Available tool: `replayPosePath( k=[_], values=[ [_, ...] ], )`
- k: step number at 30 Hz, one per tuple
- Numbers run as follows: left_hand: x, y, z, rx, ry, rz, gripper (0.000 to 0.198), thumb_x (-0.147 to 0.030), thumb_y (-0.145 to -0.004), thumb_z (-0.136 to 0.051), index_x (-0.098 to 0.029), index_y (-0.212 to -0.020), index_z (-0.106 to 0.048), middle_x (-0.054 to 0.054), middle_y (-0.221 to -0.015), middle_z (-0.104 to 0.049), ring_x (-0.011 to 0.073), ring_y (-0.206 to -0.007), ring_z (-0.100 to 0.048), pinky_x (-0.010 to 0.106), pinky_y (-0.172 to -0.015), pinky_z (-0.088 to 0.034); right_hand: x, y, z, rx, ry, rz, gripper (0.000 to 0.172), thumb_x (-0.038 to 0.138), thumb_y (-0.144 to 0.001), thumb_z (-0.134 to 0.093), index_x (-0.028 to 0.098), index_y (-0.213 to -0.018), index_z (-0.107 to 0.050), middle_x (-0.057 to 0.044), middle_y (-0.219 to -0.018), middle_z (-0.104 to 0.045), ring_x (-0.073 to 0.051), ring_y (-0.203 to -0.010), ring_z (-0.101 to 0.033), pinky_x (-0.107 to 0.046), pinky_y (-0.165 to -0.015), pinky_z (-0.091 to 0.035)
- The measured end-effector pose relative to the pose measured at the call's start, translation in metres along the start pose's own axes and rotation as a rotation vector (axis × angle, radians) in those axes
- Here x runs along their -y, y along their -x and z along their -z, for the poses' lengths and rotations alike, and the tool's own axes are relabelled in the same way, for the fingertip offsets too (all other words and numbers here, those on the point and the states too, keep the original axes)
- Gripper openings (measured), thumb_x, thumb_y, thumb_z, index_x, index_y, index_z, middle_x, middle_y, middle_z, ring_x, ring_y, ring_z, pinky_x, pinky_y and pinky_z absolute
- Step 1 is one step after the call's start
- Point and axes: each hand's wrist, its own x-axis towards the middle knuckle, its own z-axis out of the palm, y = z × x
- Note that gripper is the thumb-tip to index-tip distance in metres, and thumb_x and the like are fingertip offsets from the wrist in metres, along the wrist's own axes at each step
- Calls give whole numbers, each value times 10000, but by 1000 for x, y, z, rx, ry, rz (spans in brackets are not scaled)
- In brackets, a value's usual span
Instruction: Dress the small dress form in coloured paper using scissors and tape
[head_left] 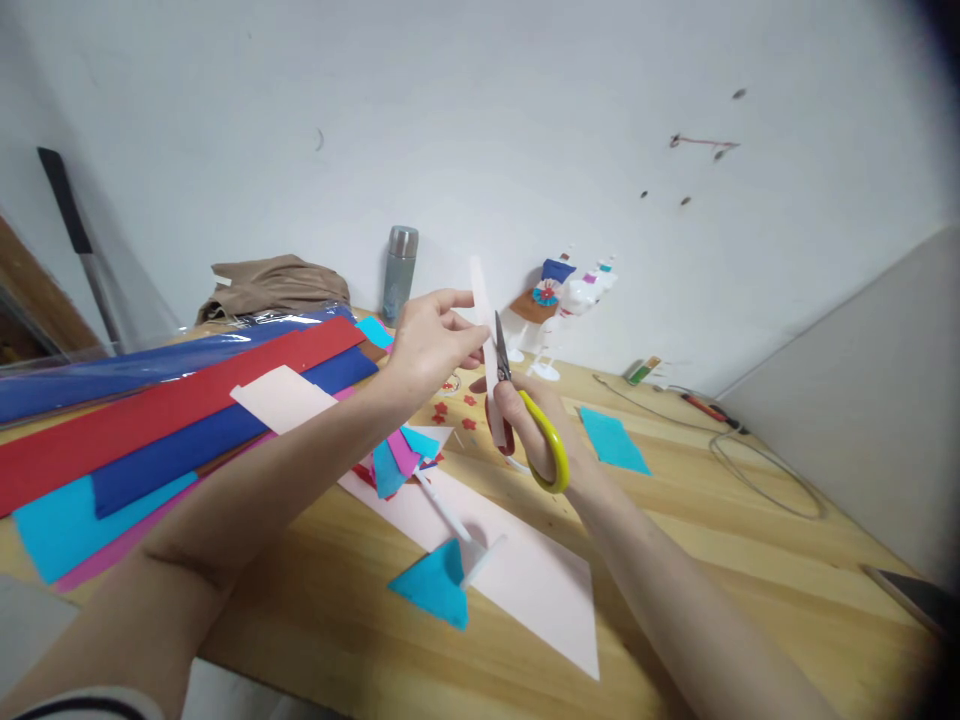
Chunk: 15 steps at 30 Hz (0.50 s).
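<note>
My left hand point(439, 335) pinches a narrow pale pink strip point(482, 300), held upright over the table. In my right hand point(536, 415) is a pair of scissors point(553, 450) with a yellow handle loop and a red one; its dark blades point up right beside the strip. Whether the blades touch the strip I cannot tell. Below lies a large pale pink sheet point(555, 590) with a white stick on a base point(450, 510) resting across it. Turquoise and magenta pieces point(397, 460) gather at the stick's far end. A turquoise scrap point(435, 585) lies by its base.
Red, blue, turquoise and magenta sheets point(172, 400) are layered at the left. Behind stand a flask point(400, 275), a brown cloth bundle point(274, 285) and decorated white stands point(555, 290). Small red flower shapes point(441, 410), a turquoise square point(615, 440) and a cable point(772, 490) lie on the table point(697, 480).
</note>
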Motion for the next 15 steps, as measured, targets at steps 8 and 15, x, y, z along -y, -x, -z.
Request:
replayPosePath(
  k=[8, 15],
  values=[
    [1, -2, -1, -23, 15, 31, 284, 23, -829, -653, -86, -1091, -663, -48, -577, -625, 101, -534, -643, 209, -586, -573, -4, 0, -2, -14, 5, -26, 479, 682, -949, -442, 235, -807, -541, 44, -466, -509, -157, -440, -479, -346, -568, -434],
    [1, -3, -1, -28, 26, 49, 273, 18, -840, -653, -88, -1091, -669, -49, -577, -622, 98, -534, -646, 210, -600, -574, -10, 0, -5, -41, 33, 16, 590, 777, -953, -345, 269, -680, -471, 27, -469, -472, -166, -475, -492, -371, -634, -484]
  ],
)
